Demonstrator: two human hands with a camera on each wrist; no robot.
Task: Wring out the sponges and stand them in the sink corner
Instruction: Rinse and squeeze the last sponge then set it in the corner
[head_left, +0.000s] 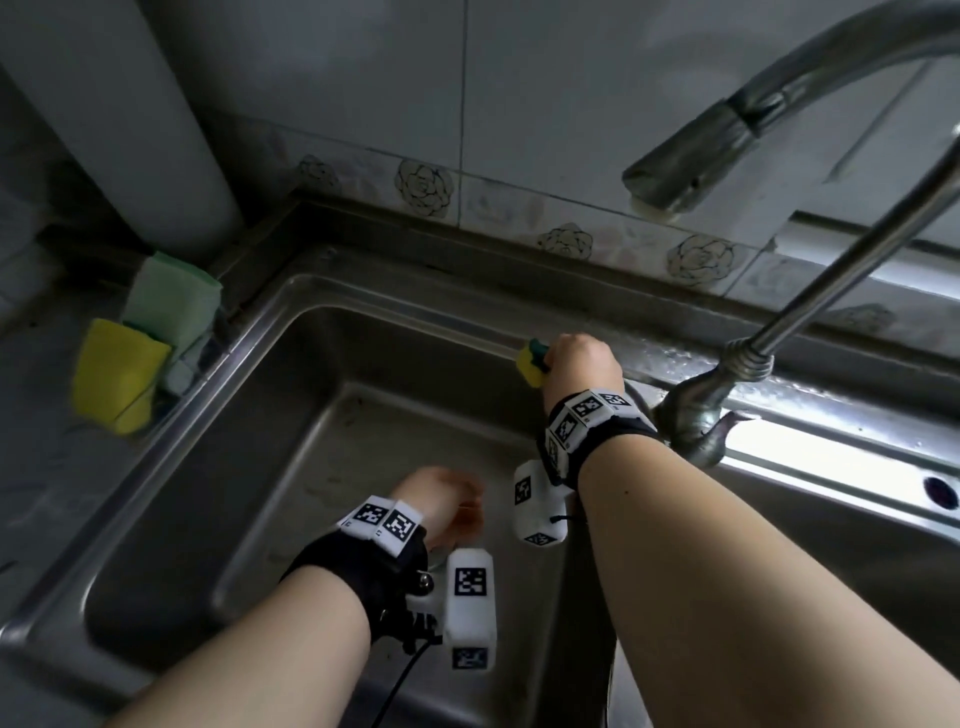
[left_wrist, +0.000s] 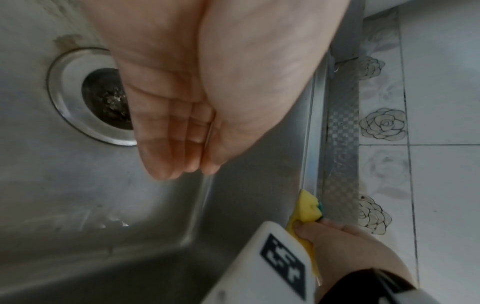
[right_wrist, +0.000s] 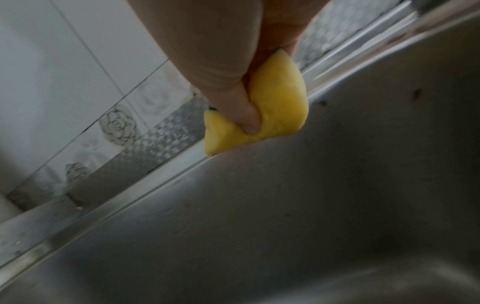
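My right hand (head_left: 579, 364) squeezes a yellow sponge with a green scrub side (head_left: 531, 364) at the back wall of the steel sink (head_left: 218, 395), near its rim. In the right wrist view the thumb (right_wrist: 244, 115) digs into the crumpled yellow sponge (right_wrist: 280, 102). The left wrist view shows the same sponge (left_wrist: 309, 207) held against the sink's back edge. My left hand (head_left: 436, 499) hangs over the basin with straight fingers (left_wrist: 179, 152), holding nothing. A yellow sponge (head_left: 117, 374) and a pale green sponge (head_left: 174, 301) stand in the far left corner beside the sink.
The faucet (head_left: 727, 400) rises from the right rim, and its spout (head_left: 691, 156) arches over the basin. The drain (left_wrist: 103, 96) lies under my left hand. A tiled wall (head_left: 571, 104) runs behind the sink, and a white pipe (head_left: 145, 114) stands at the left corner.
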